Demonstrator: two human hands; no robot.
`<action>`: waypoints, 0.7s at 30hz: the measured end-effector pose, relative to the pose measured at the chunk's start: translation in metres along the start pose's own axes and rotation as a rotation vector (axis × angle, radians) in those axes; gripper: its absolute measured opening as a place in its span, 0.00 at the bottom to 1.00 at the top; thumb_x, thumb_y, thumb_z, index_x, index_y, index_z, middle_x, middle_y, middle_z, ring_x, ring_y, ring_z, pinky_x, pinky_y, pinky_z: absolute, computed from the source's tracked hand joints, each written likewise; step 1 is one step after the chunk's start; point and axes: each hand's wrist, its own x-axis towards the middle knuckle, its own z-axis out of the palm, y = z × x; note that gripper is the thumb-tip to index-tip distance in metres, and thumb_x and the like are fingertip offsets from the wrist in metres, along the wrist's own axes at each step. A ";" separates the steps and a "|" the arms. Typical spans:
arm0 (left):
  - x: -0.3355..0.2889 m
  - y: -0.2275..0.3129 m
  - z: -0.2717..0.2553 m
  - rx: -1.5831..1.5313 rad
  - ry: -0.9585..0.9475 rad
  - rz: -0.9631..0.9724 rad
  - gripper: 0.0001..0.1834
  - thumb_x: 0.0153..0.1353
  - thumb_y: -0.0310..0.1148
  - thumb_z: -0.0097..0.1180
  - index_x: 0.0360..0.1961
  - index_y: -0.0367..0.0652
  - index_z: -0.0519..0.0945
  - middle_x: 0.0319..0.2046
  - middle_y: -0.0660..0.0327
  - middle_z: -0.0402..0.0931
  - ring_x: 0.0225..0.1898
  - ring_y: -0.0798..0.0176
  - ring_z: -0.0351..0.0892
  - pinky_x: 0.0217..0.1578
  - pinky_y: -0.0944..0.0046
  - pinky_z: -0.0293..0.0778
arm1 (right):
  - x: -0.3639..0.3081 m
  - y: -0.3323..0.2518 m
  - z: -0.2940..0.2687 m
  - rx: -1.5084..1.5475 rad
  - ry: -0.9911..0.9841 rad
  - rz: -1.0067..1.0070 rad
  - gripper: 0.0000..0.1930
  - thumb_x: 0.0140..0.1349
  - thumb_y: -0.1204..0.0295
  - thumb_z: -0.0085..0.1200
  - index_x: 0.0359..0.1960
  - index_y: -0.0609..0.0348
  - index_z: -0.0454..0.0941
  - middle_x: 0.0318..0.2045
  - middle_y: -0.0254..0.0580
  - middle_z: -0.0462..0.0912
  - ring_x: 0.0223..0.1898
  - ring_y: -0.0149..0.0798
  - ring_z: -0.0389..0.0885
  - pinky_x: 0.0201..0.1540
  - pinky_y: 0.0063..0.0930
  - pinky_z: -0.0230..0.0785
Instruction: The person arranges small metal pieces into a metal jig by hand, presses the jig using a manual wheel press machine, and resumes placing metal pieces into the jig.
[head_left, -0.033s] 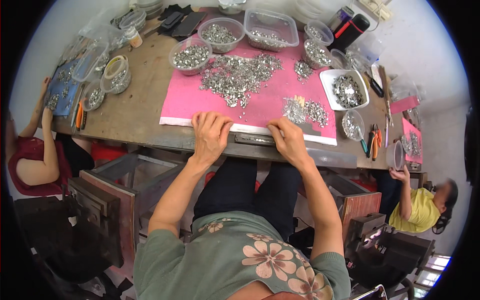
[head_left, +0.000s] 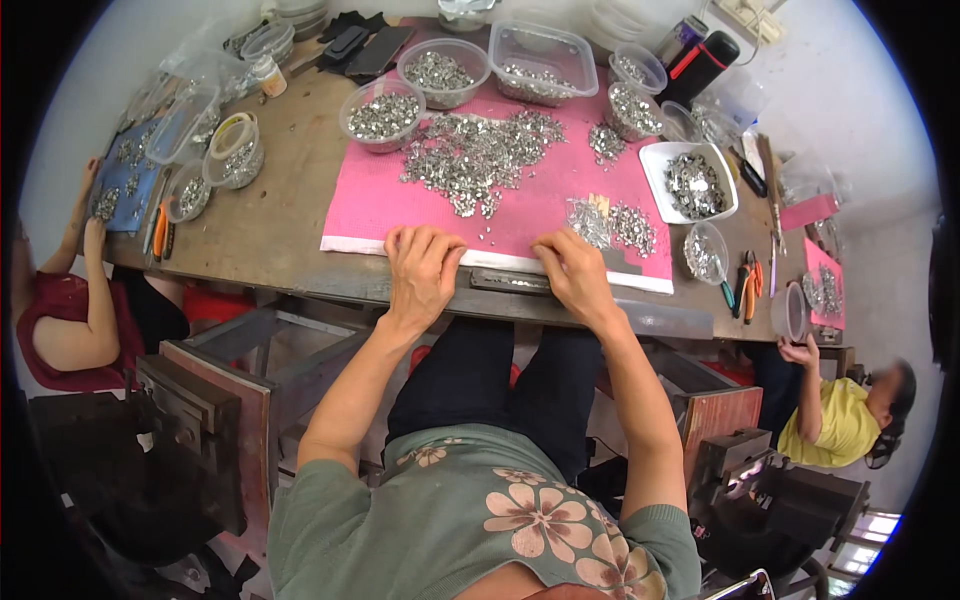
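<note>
At the near edge of a pink mat (head_left: 362, 206), my left hand (head_left: 422, 265) rests with its fingers curled down and closed. What they hold, if anything, is hidden beneath them. My right hand (head_left: 575, 272) is at the same edge, thumb and fingers pinched together over something I cannot make out. Between the hands, a dark metal bar (head_left: 510, 281) is set along the table edge. Beyond them lies a wide heap of small shiny metal pieces (head_left: 470, 160). A smaller pile of metal pieces (head_left: 632, 228) lies past my right hand, beside clear slivers (head_left: 588, 222).
Clear tubs of metal pieces (head_left: 382, 117) line the mat's far side. A white tray (head_left: 655, 165), orange-handled pliers (head_left: 748, 285) and a black flask (head_left: 706, 62) are to the right. People sit on both sides; one in yellow (head_left: 830, 425) holds a clear tub (head_left: 791, 310).
</note>
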 end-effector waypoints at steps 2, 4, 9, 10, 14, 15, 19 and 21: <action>-0.002 0.002 0.001 -0.019 -0.013 -0.012 0.04 0.61 0.28 0.62 0.37 0.45 0.81 0.36 0.62 0.76 0.44 0.56 0.74 0.58 0.47 0.59 | 0.019 0.003 0.007 0.015 -0.009 0.028 0.03 0.64 0.77 0.58 0.36 0.63 0.82 0.32 0.50 0.80 0.33 0.55 0.81 0.37 0.43 0.73; 0.000 0.005 0.000 -0.019 0.004 -0.002 0.04 0.60 0.26 0.62 0.36 0.43 0.81 0.35 0.61 0.77 0.43 0.55 0.74 0.57 0.49 0.60 | 0.035 0.014 0.020 -0.071 -0.022 -0.074 0.05 0.63 0.77 0.60 0.39 0.62 0.84 0.31 0.48 0.80 0.31 0.50 0.81 0.34 0.39 0.72; 0.000 0.006 -0.003 -0.017 0.010 -0.002 0.04 0.59 0.23 0.61 0.36 0.41 0.80 0.35 0.59 0.77 0.41 0.53 0.74 0.57 0.50 0.61 | 0.058 0.016 0.042 -0.172 -0.054 -0.024 0.07 0.59 0.71 0.64 0.38 0.58 0.85 0.33 0.48 0.80 0.38 0.53 0.82 0.41 0.46 0.73; 0.000 0.006 -0.003 -0.017 0.011 -0.001 0.04 0.59 0.23 0.61 0.36 0.41 0.80 0.35 0.59 0.77 0.41 0.53 0.74 0.57 0.50 0.61 | 0.059 0.017 0.044 -0.173 -0.054 -0.025 0.07 0.59 0.71 0.64 0.38 0.58 0.85 0.33 0.48 0.80 0.38 0.53 0.82 0.41 0.46 0.73; -0.001 0.002 -0.001 -0.038 0.022 -0.011 0.04 0.61 0.24 0.60 0.37 0.42 0.80 0.34 0.60 0.77 0.41 0.54 0.75 0.57 0.49 0.61 | 0.063 0.021 0.046 -0.173 -0.056 -0.046 0.08 0.59 0.70 0.64 0.38 0.58 0.85 0.32 0.47 0.81 0.38 0.52 0.82 0.41 0.46 0.74; 0.000 0.002 -0.001 -0.053 0.016 -0.017 0.03 0.62 0.25 0.60 0.37 0.42 0.79 0.34 0.61 0.77 0.41 0.54 0.75 0.57 0.49 0.60 | 0.065 0.024 0.046 -0.137 -0.056 -0.046 0.08 0.59 0.70 0.64 0.38 0.58 0.85 0.32 0.47 0.82 0.38 0.52 0.83 0.41 0.46 0.74; 0.005 0.020 -0.001 -0.221 0.023 -0.068 0.02 0.62 0.23 0.59 0.35 0.40 0.79 0.30 0.59 0.77 0.36 0.55 0.75 0.53 0.53 0.63 | 0.069 0.028 0.044 -0.107 -0.065 -0.012 0.08 0.58 0.69 0.65 0.37 0.59 0.84 0.32 0.48 0.83 0.37 0.54 0.83 0.41 0.47 0.74; 0.006 0.038 0.003 -0.314 -0.008 -0.058 0.01 0.62 0.24 0.59 0.35 0.41 0.80 0.29 0.60 0.77 0.33 0.55 0.74 0.50 0.55 0.64 | 0.071 0.028 0.041 -0.101 -0.115 -0.043 0.09 0.59 0.70 0.65 0.37 0.60 0.84 0.33 0.48 0.84 0.34 0.52 0.84 0.37 0.43 0.76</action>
